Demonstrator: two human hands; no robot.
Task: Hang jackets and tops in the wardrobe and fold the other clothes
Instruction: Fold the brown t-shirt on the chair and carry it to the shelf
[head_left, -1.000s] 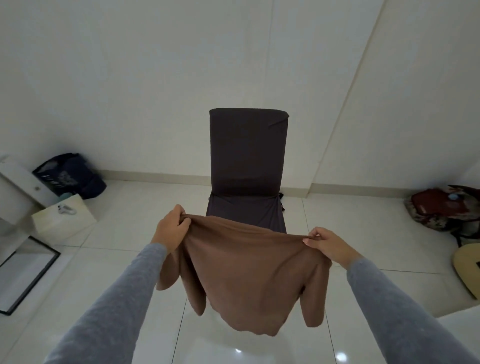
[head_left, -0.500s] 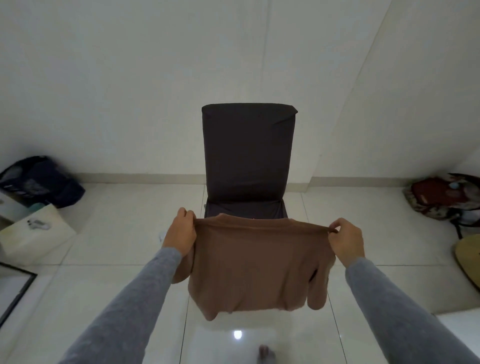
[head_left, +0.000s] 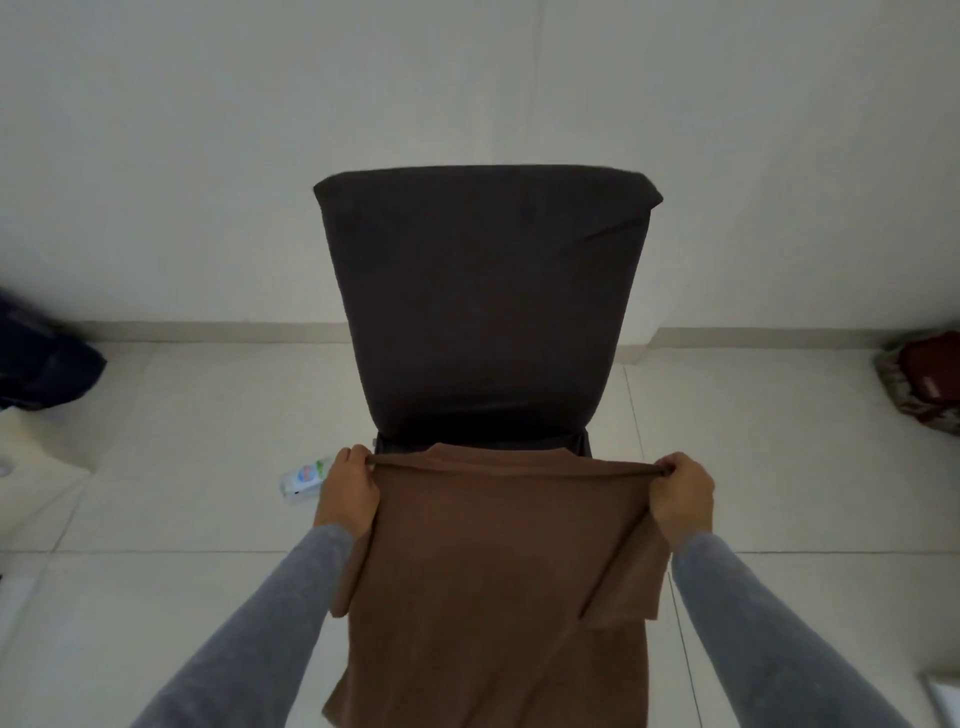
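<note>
No text can be made out; the coloured label on the small bottle (head_left: 304, 477) is too blurred.

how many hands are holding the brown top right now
2. The left hand grips the left end of the brown fabric top's upper edge, and the right hand grips the right end. Both are in plain view.

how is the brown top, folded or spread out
Spread out: the brown top hangs flat, its upper edge held taut between the left hand and right hand.
</note>
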